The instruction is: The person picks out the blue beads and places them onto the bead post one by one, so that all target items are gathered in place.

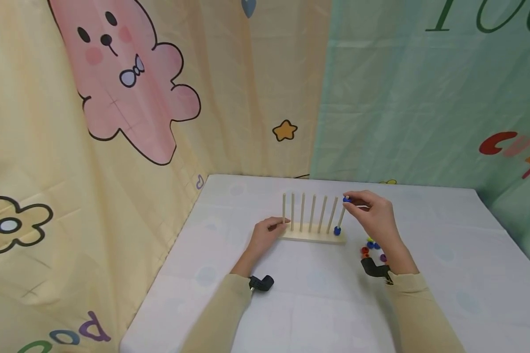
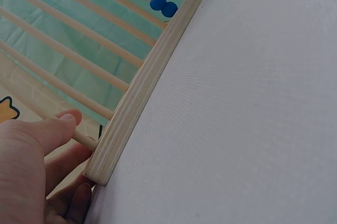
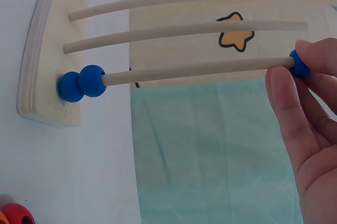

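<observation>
A wooden peg rack stands on the table, a flat base with a row of upright pegs. At its left end my left hand holds it, with thumb and fingers about the outermost peg low down and fingertips by the base's end. My right hand pinches a blue bead between thumb and fingers at the tip of the rightmost peg. The peg's tip shows through the bead in the head view. Two more blue beads sit stacked at the foot of this same peg.
Loose beads in red, blue, yellow and purple lie on the table beneath the right wrist, among them a red bead and a purple bead. A white cloth covers the table. Printed curtains hang behind and to the left.
</observation>
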Tool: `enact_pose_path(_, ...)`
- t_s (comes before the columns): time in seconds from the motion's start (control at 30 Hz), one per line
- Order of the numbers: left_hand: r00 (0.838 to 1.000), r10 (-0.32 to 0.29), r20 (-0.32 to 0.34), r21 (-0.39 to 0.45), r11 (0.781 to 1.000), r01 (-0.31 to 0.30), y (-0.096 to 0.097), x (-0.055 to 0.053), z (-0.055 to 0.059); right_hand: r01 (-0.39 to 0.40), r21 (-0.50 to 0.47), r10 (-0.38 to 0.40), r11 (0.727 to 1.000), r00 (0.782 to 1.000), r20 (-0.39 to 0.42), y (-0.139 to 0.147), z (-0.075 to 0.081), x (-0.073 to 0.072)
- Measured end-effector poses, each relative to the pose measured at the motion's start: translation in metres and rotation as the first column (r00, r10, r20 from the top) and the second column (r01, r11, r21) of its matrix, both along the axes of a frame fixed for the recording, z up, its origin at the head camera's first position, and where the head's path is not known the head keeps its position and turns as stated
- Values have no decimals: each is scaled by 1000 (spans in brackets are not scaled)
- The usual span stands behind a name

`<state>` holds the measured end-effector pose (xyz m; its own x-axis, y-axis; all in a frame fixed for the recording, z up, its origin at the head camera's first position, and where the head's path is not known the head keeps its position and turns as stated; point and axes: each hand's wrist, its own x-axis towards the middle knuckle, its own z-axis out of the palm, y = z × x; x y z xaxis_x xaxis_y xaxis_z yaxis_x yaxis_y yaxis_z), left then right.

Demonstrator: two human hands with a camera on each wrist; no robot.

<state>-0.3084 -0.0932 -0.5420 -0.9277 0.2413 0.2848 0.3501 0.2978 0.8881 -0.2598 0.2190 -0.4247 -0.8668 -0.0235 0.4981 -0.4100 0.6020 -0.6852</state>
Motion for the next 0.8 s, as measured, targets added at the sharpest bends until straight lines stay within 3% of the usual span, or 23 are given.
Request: enact_pose_path(0.8, 999, -23, -28, -1, 1000, 23, -3, 0, -3, -41, 2, 41, 999, 994, 98, 6, -12, -4)
